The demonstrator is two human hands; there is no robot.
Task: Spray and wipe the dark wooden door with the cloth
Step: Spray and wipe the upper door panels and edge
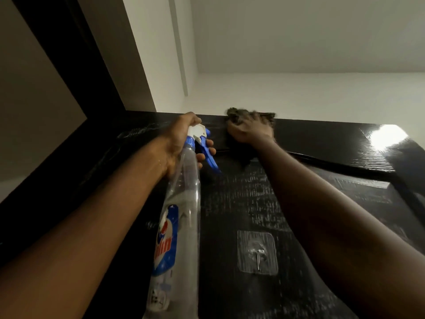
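The dark wooden door (241, 203) fills the lower middle of the view, seen from below, with wet streaks on its panel. My left hand (181, 139) grips the neck of a clear spray bottle (179, 215) with a blue and white trigger head, fingers around the trigger, nozzle close to the door. My right hand (247, 130) is raised to the door's top edge and clutches a dark crumpled cloth (234, 112), pressing it against the top rail. Most of the cloth is hidden under the hand.
A clear adhesive hook (257, 252) is stuck on the door panel between my forearms. The dark door frame (76, 72) runs up the left. White wall and ceiling (299, 42) lie above the door. A light glare (386, 137) shines on the door's upper right.
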